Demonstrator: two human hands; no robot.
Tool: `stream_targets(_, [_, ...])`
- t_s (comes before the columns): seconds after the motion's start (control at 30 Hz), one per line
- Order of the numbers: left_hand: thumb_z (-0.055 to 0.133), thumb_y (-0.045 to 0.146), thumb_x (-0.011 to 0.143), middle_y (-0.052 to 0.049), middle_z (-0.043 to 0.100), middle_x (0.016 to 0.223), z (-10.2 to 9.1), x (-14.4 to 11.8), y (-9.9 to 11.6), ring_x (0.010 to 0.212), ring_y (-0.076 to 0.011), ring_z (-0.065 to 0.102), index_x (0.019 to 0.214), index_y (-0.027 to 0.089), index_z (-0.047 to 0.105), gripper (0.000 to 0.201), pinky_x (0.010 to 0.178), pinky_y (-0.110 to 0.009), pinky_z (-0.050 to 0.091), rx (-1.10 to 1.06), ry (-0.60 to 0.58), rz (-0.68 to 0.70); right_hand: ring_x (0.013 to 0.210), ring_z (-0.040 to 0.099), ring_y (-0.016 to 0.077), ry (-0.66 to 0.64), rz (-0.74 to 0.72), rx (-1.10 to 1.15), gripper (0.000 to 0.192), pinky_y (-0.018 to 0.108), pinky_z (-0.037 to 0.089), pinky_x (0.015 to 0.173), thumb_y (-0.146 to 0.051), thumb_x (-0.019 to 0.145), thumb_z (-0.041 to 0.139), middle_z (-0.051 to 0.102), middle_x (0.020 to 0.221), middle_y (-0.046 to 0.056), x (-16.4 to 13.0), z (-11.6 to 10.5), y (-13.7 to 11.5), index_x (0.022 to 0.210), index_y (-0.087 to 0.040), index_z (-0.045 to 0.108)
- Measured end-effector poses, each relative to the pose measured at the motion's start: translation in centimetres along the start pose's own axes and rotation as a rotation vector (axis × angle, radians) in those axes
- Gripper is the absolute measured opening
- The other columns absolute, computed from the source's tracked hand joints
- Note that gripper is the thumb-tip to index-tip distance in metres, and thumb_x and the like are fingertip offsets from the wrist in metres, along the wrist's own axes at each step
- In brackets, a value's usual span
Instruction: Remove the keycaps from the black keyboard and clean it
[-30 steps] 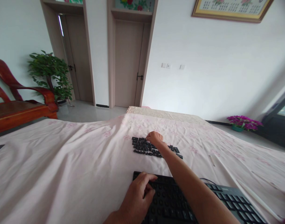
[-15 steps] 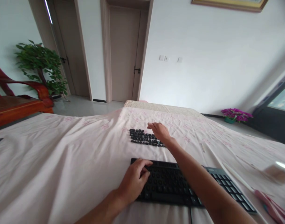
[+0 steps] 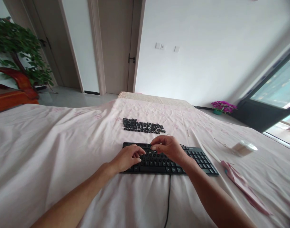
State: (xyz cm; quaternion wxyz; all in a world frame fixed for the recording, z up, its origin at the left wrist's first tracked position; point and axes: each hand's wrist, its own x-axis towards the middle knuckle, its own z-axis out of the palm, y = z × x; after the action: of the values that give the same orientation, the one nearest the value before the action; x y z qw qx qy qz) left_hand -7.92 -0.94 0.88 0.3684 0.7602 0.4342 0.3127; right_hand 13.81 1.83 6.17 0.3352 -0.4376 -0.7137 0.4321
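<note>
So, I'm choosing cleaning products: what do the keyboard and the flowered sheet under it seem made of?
Keyboard: probably hard plastic, black and fairly matte, going by its crisp moulded edges and dull highlights. Flowered sheet: apparently matte fabric, since it drapes in soft folds; fibre unclear.

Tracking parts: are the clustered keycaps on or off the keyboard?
Off: the keycaps lie on the floral cloth, beyond the keyboard.

Tons of bare cloth point(image 3: 71, 148) left of the left hand point(image 3: 129, 157). Only a skinny strip between the keyboard point(image 3: 164, 164) and the loose keys point(image 3: 140, 125) tho, and off right a tub point(image 3: 243, 148) and some pink thing point(image 3: 244, 186) block a low pass.
</note>
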Motion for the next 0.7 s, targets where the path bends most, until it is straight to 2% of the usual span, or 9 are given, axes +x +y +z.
stream_targets(0.17, [0.058, 0.011, 0.067, -0.001, 0.067, 0.086, -0.7, 0.3, 0.9, 0.076, -0.0161, 0.062, 0.095, 0.02, 0.07, 0.033, 0.069, -0.025, 0.047, 0.031, -0.099, 0.008, 0.055, 0.058, 0.0105, -0.113, -0.033, 0.001, 0.015, 0.02, 0.047, 0.052, -0.029, 0.072, 0.074, 0.066, 0.063, -0.001, -1.4, 1.5, -0.4, 0.08, -0.017, 0.074])
stream_targets(0.43, [0.065, 0.021, 0.07, 0.003, 0.06, 0.073, -0.1, 0.1, 1.7, 0.07, -0.0153, 0.058, 0.075, 0.019, 0.063, 0.006, 0.06, -0.022, 0.036, 0.171, -0.115, 0.022, 0.067, 0.063, 0.0136, -0.186, -0.12, -0.095, 0.011, 0.022, 0.049, 0.062, -0.025, 0.078, 0.069, 0.071, 0.074, 0.0, -1.7, 2.4, -0.5, 0.084, -0.02, 0.076])
stream_targets(0.6, [0.068, 0.031, 0.071, 0.004, 0.057, 0.069, 0.7, 0.1, 1.1, 0.067, -0.0142, 0.054, 0.069, 0.018, 0.055, 0.019, 0.058, -0.022, 0.032, 0.188, -0.086, -0.022, 0.072, 0.066, 0.0135, -0.198, -0.261, -0.242, 0.01, 0.022, 0.049, 0.069, -0.027, 0.081, 0.068, 0.072, 0.079, 0.0, -1.7, 2.8, -0.7, 0.082, -0.022, 0.077])
stream_targets(0.7, [0.07, 0.034, 0.071, 0.005, 0.058, 0.072, 1.1, 0.1, 0.9, 0.069, -0.0138, 0.054, 0.069, 0.019, 0.055, 0.021, 0.059, -0.022, 0.032, 0.196, -0.075, -0.022, 0.071, 0.065, 0.0134, -0.19, -0.362, -0.352, 0.016, 0.022, 0.049, 0.069, -0.034, 0.084, 0.066, 0.072, 0.078, 0.001, -1.5, 2.9, -0.4, 0.079, -0.022, 0.076])
